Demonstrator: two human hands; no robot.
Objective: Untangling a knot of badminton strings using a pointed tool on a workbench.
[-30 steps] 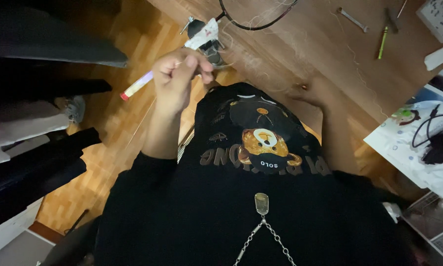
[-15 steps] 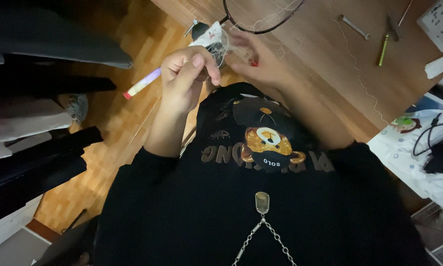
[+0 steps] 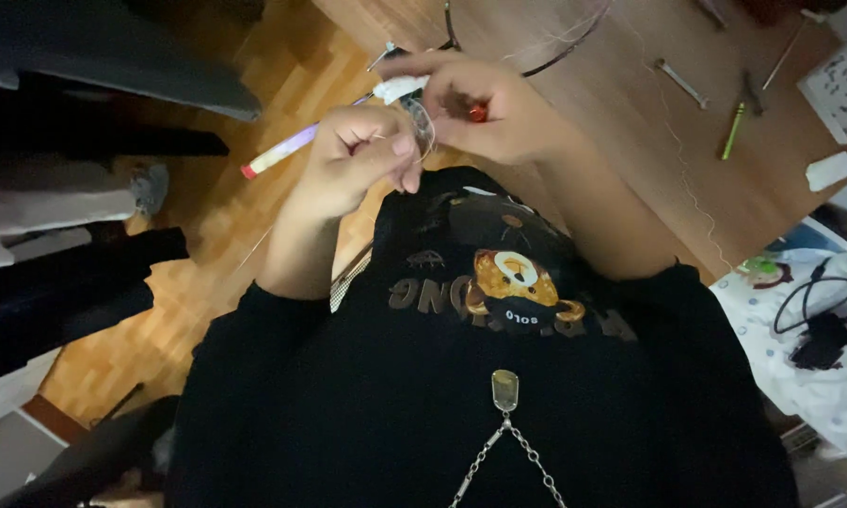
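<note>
Stringing work is shown from above at the edge of a wooden table, where a dark racket hoop lies with loose pale string trailing across the top. The step in hand is judged to be string being gathered between both hands; steady tension and a firm pinch seem called for next. The right hand is curled closed around a small red-tipped tool. The left hand is clenched on a purple-and-white pen-like tool, a thin string loop pinched beside its thumb.
</note>
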